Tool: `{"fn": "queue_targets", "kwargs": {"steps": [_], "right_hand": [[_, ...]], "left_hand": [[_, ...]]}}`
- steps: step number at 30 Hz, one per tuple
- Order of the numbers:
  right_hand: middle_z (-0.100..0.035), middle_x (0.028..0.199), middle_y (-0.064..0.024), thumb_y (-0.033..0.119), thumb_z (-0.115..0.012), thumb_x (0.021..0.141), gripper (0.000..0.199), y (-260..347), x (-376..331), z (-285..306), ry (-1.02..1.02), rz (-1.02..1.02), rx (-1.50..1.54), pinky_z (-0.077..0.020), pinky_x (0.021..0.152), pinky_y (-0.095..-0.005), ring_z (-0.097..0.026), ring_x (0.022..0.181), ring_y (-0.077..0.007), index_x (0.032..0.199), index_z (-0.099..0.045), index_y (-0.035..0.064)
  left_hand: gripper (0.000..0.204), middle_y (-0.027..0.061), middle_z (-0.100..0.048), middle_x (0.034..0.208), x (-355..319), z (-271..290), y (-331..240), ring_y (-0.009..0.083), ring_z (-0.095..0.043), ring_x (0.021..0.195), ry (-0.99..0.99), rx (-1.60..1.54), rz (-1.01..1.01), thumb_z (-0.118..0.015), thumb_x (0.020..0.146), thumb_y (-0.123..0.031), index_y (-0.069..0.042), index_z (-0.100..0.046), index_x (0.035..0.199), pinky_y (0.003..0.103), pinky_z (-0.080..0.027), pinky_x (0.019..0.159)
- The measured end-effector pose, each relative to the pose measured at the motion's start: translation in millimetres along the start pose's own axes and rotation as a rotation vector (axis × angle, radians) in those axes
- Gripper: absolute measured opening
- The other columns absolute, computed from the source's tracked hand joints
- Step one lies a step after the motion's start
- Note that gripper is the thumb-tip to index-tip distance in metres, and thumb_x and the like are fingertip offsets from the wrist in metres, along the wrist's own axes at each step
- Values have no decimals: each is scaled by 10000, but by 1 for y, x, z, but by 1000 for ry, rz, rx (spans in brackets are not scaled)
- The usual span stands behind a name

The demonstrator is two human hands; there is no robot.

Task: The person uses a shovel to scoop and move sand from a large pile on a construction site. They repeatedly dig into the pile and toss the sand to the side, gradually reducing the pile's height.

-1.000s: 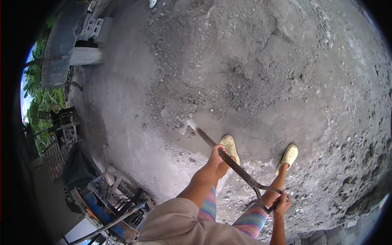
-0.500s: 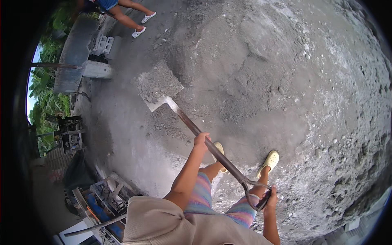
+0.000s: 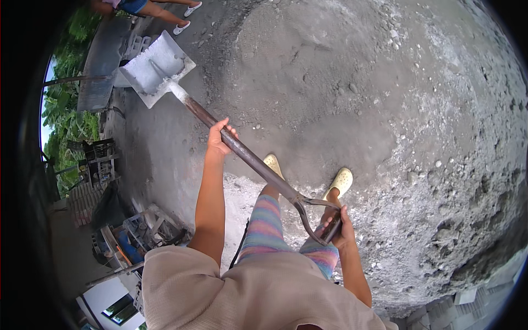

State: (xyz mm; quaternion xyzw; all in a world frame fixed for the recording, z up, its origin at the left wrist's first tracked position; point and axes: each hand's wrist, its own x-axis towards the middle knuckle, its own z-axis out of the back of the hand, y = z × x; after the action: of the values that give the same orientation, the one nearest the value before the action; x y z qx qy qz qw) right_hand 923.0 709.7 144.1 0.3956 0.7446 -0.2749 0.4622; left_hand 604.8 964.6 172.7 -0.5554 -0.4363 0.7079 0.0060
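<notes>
A square-bladed shovel [image 3: 256, 163] slants across the view from lower right to upper left. Its metal blade [image 3: 157, 66] is raised at the upper left, bare of any load apart from pale dust. My left hand [image 3: 221, 136] is closed around the dark shaft below the blade, the thumb lying along it. My right hand [image 3: 342, 228] grips the D-shaped handle at the shaft's near end. Beyond the shaft lies a broad heap of grey sand and gravel [image 3: 308, 71], with my feet in pale yellow clogs [image 3: 342, 181] at its near side.
Another person in white shoes [image 3: 181, 27] stands at the far left. Hollow concrete blocks [image 3: 137, 45] and a metal sheet [image 3: 96, 77] are behind the blade. Piled scrap and tools [image 3: 129, 242] lie at the lower left. Rough stony ground [image 3: 462, 209] spreads along the right.
The blade, which carried a load of grey gravel, has swung up and to the far left and now holds none. Both hands have moved forward and left with the shovel.
</notes>
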Motion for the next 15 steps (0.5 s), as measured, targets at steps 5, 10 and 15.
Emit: {"fn": "queue_targets", "kwargs": {"steps": [5, 10, 15], "right_hand": [[-377, 425, -13, 419, -516, 715, 338, 42, -38, 82, -605, 347, -100, -326, 292, -238, -383, 321, -125, 621, -397, 118], [-333, 397, 7, 400, -500, 735, 362, 76, -163, 166, -1060, 737, -401, -270, 261, -214, -326, 282, -90, 584, -379, 95], [-282, 371, 17, 435, -472, 729, 407, 95, -203, 174, -1435, 813, -700, -242, 281, -238, -287, 272, -104, 494, -360, 121]], "left_hand": [[129, 3, -397, 539, 43, -12, 210, 159, -403, 505, -30, -161, 380, -541, 586, -124, -120, -412, 570, 323, -359, 519], [173, 23, -423, 539, -54, -75, 404, 181, -421, 479, 28, -210, 936, -564, 575, -153, -119, -397, 551, 319, -363, 506], [170, 23, -410, 535, -86, -92, 501, 174, -424, 471, 96, -264, 1212, -574, 560, -134, -112, -406, 555, 322, -366, 493]]}}
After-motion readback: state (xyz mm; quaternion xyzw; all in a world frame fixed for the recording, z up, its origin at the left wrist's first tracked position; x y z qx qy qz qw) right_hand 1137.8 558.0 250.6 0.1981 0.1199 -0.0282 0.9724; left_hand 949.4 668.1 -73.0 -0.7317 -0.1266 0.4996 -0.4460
